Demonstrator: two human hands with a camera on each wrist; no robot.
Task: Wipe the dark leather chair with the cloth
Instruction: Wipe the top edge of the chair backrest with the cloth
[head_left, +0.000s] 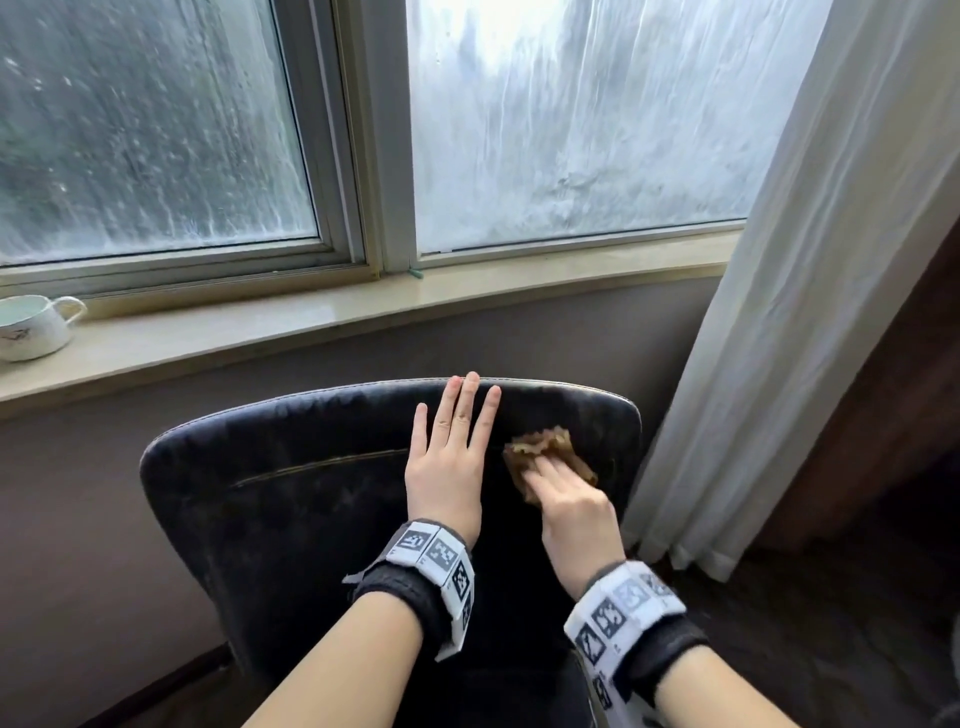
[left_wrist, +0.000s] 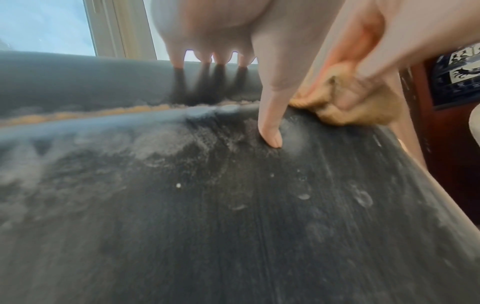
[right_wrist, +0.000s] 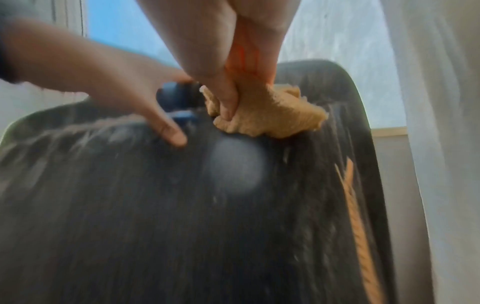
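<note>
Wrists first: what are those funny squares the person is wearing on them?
Each wrist has a dark fabric band with white blocks on it, printed with black-and-white square code patterns: one on the left wrist, one on the right wrist. Forearms and hands are bare, no sleeves or gloves.

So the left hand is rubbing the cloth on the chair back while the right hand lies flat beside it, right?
Hands swapped. In the head view the right hand grips the cloth against the chair back, while the left hand lies flat beside it.

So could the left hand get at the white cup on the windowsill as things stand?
Probably yes: the left hand lies flat and free on the chair back, and nothing shows between it and the cup on the sill, though it looks a stretch.
</note>
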